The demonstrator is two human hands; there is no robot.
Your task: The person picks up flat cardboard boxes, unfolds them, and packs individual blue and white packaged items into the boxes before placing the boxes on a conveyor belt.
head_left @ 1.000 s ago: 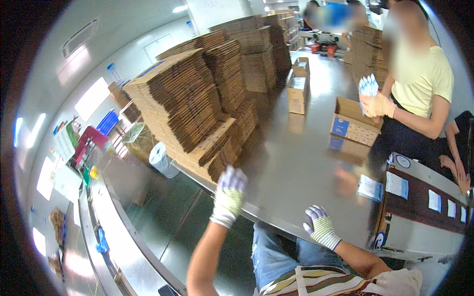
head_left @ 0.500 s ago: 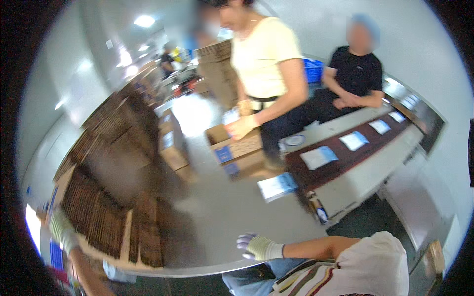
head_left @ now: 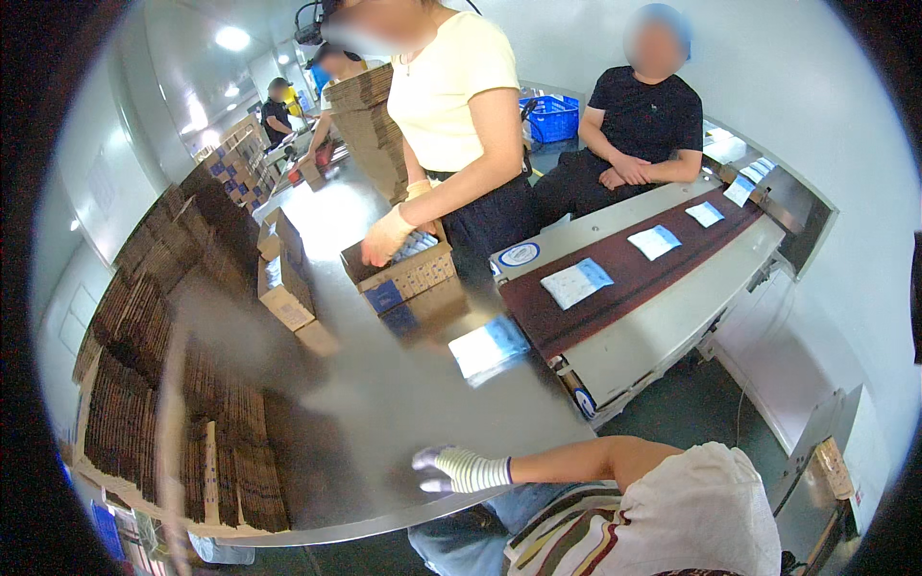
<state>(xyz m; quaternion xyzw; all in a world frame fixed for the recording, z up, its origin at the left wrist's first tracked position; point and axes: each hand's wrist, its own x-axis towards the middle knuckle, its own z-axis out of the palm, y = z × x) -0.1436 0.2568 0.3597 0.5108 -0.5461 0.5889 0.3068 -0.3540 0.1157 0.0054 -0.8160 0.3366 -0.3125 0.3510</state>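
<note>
My right hand (head_left: 461,469), in a white and yellow-green striped knit glove, is held at the near edge of the metal table (head_left: 384,422). Its fingers are stretched out and apart, with nothing in them. At the left, my left hand does not show clearly. A smeared tan upright strip (head_left: 175,451) crosses in front of the flat cardboard stacks (head_left: 125,394); whether it is my forearm or a carton edge I cannot make out. Nearest to my right hand, a blurred white and blue packet (head_left: 488,349) is by the conveyor's end.
Several similar packets (head_left: 576,282) lie along the dark conveyor belt (head_left: 629,309) at right. Across the table, a person in yellow has gloved hands (head_left: 389,235) in an open carton (head_left: 413,291) of packets. Another carton (head_left: 285,293) stands left of it. A person in black (head_left: 645,125) sits beyond the conveyor.
The view has shifted, so most things sit further left. My left glove, plain beside the stacks before, no longer shows clearly. The co-worker's hands have gone down into the carton.
</note>
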